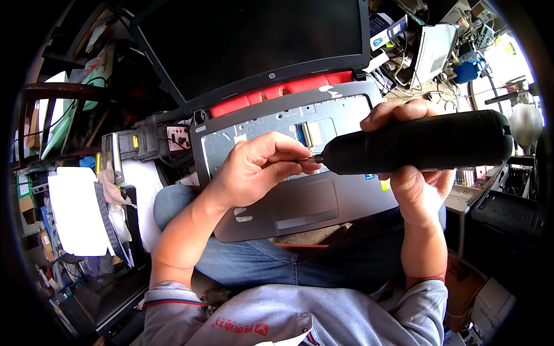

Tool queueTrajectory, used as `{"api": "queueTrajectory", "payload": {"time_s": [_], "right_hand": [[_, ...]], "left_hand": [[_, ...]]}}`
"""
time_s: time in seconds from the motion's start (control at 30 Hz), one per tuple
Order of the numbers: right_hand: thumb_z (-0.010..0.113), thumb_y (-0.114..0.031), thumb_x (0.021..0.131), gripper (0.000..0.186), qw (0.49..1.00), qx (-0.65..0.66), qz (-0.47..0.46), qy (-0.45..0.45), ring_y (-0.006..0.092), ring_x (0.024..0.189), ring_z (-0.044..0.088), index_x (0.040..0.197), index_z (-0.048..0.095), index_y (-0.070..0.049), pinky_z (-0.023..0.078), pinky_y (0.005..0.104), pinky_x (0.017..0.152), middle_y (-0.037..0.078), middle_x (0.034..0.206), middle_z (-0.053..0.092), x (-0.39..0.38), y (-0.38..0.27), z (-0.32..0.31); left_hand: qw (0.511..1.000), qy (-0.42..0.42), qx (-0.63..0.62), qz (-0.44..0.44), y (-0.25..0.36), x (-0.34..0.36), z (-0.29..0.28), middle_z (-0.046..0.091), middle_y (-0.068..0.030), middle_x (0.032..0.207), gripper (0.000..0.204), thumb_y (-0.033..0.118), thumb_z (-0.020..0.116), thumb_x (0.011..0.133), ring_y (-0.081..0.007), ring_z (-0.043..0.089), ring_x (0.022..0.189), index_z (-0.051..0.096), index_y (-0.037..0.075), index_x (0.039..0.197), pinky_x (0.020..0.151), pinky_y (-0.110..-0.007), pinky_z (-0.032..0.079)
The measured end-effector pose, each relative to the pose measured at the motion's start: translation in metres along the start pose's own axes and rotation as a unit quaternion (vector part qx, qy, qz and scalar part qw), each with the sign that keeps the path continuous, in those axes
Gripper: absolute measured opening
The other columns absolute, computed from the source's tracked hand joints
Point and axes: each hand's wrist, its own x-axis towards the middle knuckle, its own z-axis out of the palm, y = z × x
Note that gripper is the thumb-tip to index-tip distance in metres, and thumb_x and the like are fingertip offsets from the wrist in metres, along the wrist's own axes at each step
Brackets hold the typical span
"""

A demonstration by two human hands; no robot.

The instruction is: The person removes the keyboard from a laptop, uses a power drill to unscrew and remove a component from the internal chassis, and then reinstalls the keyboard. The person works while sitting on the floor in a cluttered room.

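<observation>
My right hand (412, 173) is wrapped round a black electric screwdriver (415, 143) that lies level, its nose toward the left. With thumb and fingertips, my left hand (257, 167) pinches the thin metal screwdriver bit (315, 158) at that nose. Both hands are above an opened laptop (259, 216) whose keyboard is off, baring a silvery plate (231, 153) and a slot in its middle. The laptop's dark screen (248, 46) leans back at the far side. The fingers hide part of the bit.
Something red (283, 91) shows behind the laptop's hinge. To the left are a dark grey device with a knob panel (178, 138) and white sheets (78, 210). Tangled cables and a white panel (435, 52) crowd the far right; a blue object (468, 71) is beside them.
</observation>
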Motion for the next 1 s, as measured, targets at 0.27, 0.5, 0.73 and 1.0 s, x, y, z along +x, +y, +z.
{"api": "queueTrajectory", "payload": {"time_s": [0.27,0.5,0.73,1.0], "right_hand": [[0.076,-0.021,0.083,0.054,0.998,-0.062,-0.018,-0.004,0.0240,0.103,0.060,0.127,0.052,0.000,0.050,0.0341,0.087,0.017,0.111,0.061,0.001,-0.002,-0.005],[0.074,-0.006,0.082,0.050,0.980,-0.173,-0.032,-0.093,0.0225,0.102,0.060,0.125,0.052,0.004,0.049,0.0341,0.090,0.018,0.113,0.062,0.005,0.002,-0.002],[0.079,0.001,0.073,0.018,0.993,-0.112,0.028,-0.017,0.0206,0.086,0.064,0.089,0.070,0.002,0.051,0.0293,0.073,0.014,0.099,0.063,0.007,0.003,0.019],[0.078,-0.002,0.077,0.027,0.985,-0.160,0.033,-0.055,0.0183,0.086,0.063,0.099,0.064,0.003,0.050,0.0266,0.072,0.014,0.103,0.063,0.008,0.002,0.019]], "left_hand": [[0.922,0.073,0.380,-0.017,0.022,0.006,-0.013,0.066,-0.0080,0.102,0.021,0.003,0.071,0.085,-0.0131,0.063,0.079,0.067,-0.001,0.105,0.070,-0.028,0.052],[0.870,0.065,0.478,0.105,0.006,0.003,-0.004,0.057,-0.0082,0.081,0.021,0.002,0.074,0.078,-0.0246,0.059,0.069,0.071,0.008,0.097,0.060,-0.034,0.048],[0.867,0.061,0.483,0.109,0.001,0.002,-0.007,0.056,-0.0070,0.080,0.019,0.003,0.074,0.078,-0.0242,0.060,0.069,0.071,0.010,0.096,0.058,-0.034,0.048],[0.867,0.066,0.479,0.117,-0.001,0.001,-0.009,0.056,-0.0076,0.081,0.019,0.002,0.073,0.079,-0.0258,0.060,0.069,0.069,0.008,0.096,0.060,-0.034,0.049]]}}
